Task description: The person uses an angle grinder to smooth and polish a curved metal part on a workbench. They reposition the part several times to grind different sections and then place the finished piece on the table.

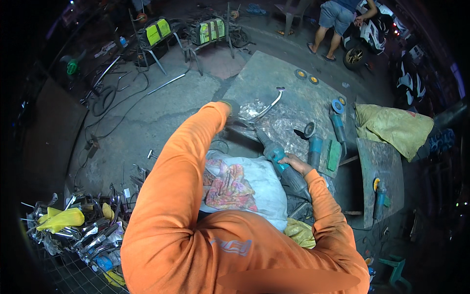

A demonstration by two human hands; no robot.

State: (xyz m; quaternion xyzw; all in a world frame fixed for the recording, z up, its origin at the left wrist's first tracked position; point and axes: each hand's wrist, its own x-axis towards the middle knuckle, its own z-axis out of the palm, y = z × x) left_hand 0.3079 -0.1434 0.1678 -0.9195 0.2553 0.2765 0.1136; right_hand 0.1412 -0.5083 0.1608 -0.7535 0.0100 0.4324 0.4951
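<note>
Grinding a bent chrome tube [267,109] on the surface [293,88].
Left hand [230,107] clenched on tube, steadying; right hand [293,161] gripping teal angle grinder [279,159].

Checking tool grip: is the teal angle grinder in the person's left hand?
No, the right hand grips the teal angle grinder, while the left hand holds the curved chrome pipe.

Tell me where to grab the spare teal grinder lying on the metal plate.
Grip the spare teal grinder round its teal barrel, coming from above. It lies flat on the metal plate, disc end away; the barrel is the free, narrow part, well clear of the disc.
</note>
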